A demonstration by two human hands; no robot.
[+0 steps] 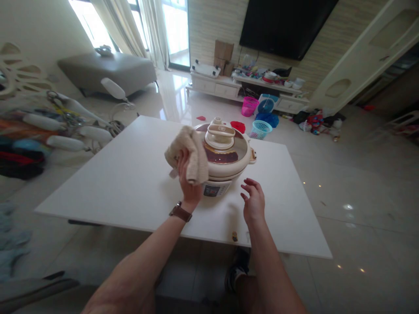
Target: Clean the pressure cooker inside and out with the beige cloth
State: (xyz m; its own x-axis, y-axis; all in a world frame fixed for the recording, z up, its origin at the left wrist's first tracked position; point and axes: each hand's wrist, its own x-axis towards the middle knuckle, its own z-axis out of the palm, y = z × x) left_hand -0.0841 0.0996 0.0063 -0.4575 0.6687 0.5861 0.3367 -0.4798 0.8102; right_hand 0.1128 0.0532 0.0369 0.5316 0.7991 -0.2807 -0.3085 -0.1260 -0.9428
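A cream electric pressure cooker (240,168) stands on the white table (124,183), its lid on. The lid has a raised handle (221,131) and a brown, partly clear top. My left hand (187,174) grips a folded beige cloth (193,150) at the cooker's left side, hiding part of the lid's rim. Whether the cloth touches the cooker I cannot tell. My right hand (254,201) hovers over the table just right of the cooker's front, fingers loosely curled and apart, holding nothing. On the cooker's front is a dark control panel (212,189).
A small brown-and-black object (235,236) lies near the table's front edge. Beyond the table are a pink basket (249,106), a light-blue basket (261,129) and a cluttered white TV cabinet (216,87). White lamp-like pieces (65,143) crowd the left side.
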